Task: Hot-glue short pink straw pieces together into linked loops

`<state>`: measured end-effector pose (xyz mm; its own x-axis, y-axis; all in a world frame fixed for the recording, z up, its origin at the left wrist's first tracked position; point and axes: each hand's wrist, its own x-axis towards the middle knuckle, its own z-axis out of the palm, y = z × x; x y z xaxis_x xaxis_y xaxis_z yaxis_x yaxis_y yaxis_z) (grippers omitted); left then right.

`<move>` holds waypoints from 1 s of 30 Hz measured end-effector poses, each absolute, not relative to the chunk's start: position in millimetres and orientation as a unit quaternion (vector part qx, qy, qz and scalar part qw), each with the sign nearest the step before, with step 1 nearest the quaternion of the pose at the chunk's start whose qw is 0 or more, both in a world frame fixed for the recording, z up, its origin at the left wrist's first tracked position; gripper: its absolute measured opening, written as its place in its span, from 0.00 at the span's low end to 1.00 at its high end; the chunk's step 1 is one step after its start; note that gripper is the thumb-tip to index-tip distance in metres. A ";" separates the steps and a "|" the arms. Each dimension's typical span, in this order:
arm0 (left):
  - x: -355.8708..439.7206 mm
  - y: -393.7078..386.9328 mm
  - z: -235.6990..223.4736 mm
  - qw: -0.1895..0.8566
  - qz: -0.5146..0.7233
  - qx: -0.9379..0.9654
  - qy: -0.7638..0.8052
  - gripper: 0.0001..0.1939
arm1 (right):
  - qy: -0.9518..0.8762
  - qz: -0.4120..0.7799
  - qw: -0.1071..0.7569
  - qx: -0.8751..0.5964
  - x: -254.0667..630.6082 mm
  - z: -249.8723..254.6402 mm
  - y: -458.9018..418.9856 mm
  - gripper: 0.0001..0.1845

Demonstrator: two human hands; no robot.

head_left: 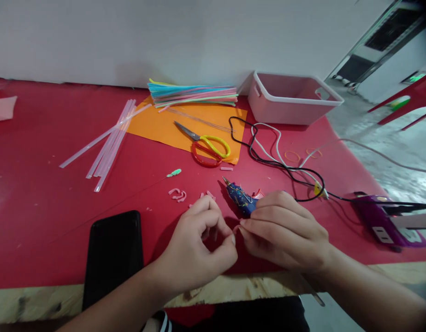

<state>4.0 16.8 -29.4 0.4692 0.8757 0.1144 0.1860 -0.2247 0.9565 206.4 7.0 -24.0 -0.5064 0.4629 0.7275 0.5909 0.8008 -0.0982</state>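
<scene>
My left hand (201, 244) is closed in a pinch, thumb against forefinger, on a small curled pink pipe-cleaner piece (236, 228). From the other side, the fingertips of my right hand (285, 233) pinch the same piece. Just beyond my right fingers lies a blue glue gun (239, 198), its metal tip pointing away to the left. Several short curved pink pieces (178, 195) rest past my left hand, some partly hidden by it. A thin green fuzzy tip on a wire (174, 173) lies farther out. Below my right wrist a pale stick (315, 293) sticks out; what bears it is hidden.
Scissors (208, 145) lie on an orange sheet (150, 127), with bundled pipe cleaners (192, 95) behind. Translucent glue sticks (112, 143) are at left, a black phone (112, 253) near the edge. A pink basket (285, 108), tangled cables (268, 159) and a purple power strip (382, 226) occupy the right.
</scene>
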 end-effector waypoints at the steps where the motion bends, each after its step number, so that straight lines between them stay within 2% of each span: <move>1: 4.2 17.0 -29.7 0.491 0.348 0.701 0.383 0.07 | -0.865 -0.082 0.391 -0.304 206.7 -24.5 7.2 0.06; 17: 8.6 21.5 -31.1 0.542 0.312 0.660 0.416 0.07 | -0.879 -0.082 0.358 -0.304 206.8 -42.7 3.9 0.05; 30: 5.4 20.9 -31.1 0.547 0.318 0.621 0.462 0.05 | -0.856 -0.056 0.387 -0.339 204.4 -37.6 9.3 0.10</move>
<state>5.4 20.9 -31.1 0.3709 0.9222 -0.1092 0.2254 0.0247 0.9740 204.4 9.3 -37.6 -0.4707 0.5369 0.7001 0.6237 0.7638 -0.1664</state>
